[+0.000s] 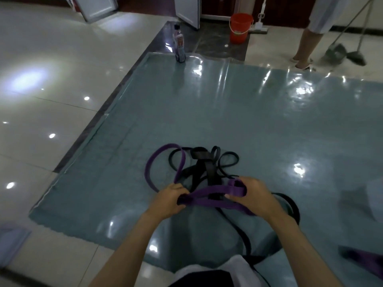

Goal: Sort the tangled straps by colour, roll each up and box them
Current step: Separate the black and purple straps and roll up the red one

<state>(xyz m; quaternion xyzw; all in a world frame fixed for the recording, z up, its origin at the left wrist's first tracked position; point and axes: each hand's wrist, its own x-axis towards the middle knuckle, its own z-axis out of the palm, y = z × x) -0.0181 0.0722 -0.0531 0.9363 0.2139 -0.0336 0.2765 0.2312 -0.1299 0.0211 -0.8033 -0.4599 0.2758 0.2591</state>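
On the mat (228,112), purple strap (209,193) and black straps (207,168) lie tangled together. Left hand (172,198) and right hand (255,195) each grip the purple one, apparently freeing it. Sorting looks barely begun; nothing rolled, no box clearly visible.

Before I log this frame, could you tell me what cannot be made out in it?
Head view only:
- Flat purple strap: ends hidden inside left hand and right hand.
- Tangled black straps: count unclear, overlapping.
- Pale box: cut by right edge.
- Plastic bottle: label too small.
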